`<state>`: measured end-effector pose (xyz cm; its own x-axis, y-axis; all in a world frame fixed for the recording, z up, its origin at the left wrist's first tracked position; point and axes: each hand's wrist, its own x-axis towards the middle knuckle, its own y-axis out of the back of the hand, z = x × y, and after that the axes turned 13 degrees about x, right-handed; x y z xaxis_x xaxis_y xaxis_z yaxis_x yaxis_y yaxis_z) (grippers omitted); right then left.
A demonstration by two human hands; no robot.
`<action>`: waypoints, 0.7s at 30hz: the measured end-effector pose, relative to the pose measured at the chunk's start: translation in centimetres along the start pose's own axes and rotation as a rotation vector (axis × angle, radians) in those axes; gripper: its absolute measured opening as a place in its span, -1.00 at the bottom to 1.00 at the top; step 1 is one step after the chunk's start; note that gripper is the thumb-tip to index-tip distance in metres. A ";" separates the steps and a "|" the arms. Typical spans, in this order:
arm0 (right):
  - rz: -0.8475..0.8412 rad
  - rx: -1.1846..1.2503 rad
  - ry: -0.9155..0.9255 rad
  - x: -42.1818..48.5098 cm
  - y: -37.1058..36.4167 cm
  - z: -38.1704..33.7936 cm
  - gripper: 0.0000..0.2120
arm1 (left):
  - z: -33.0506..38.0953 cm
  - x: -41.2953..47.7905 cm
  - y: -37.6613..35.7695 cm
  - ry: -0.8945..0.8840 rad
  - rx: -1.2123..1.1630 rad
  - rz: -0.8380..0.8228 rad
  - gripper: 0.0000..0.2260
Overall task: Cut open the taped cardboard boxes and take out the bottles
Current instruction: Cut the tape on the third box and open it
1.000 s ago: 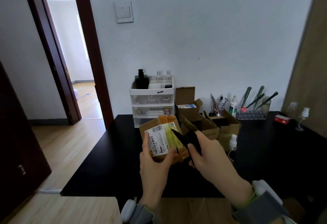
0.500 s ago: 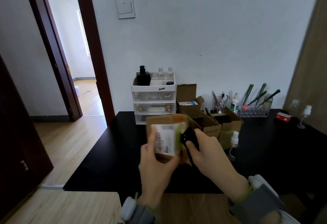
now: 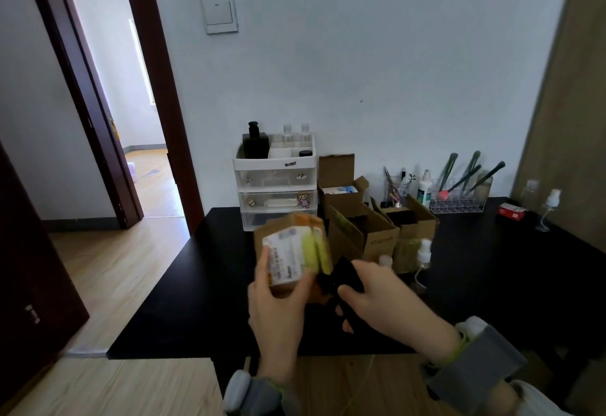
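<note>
L hand is wrapped round the small taped cardboard box, thumb over the white shipping label, fingers behind; box is lifted off the black table, tilted, blurred by motion. R hand is closed on a black cutter, prob. folding scissors, can't tell for sure; its tip touches the box's right edge by the yellow-green tape.

Landmark = the white drawer organiser at the table's back, against the wall. The held box is in front of it, nearer the camera. Black pump bottle and two clear bottles stand in its top tray. Just right of it: an opened carton w/ flap up, something white-blue inside. Right & forward of it: two more opened cartons, touching each other. A small white spray bottle stands in front of those. Further right of the organiser: cup of tools, white bottle w/ green label, clear rack w/ brushes, red box, then clear spray bottles near the far right edge.
</note>
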<state>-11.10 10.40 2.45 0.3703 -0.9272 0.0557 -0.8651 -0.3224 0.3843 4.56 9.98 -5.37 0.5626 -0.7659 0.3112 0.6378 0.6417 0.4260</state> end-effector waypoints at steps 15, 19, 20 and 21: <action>0.957 -0.026 0.228 -0.3 7.4 5.4 -0.77 | -2.7 3.6 2.3 0.110 -0.107 -0.099 -0.17; 0.974 0.018 -0.268 2.0 13.2 12.2 -0.61 | -2.3 3.0 1.6 0.160 -0.141 -0.166 -0.09; 0.898 0.015 -0.346 2.4 13.3 13.9 -0.59 | -2.1 2.9 1.3 0.167 -0.147 -0.186 -0.07; 0.830 -0.005 -0.408 2.7 13.1 15.4 -0.57 | -1.9 2.7 1.1 0.171 -0.151 -0.209 -0.05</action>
<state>-26.63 0.77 -6.55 -0.5165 -0.8562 -0.0140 -0.7981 0.4753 0.3704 7.76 8.66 -5.64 0.4836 -0.8719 0.0772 0.8125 0.4799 0.3309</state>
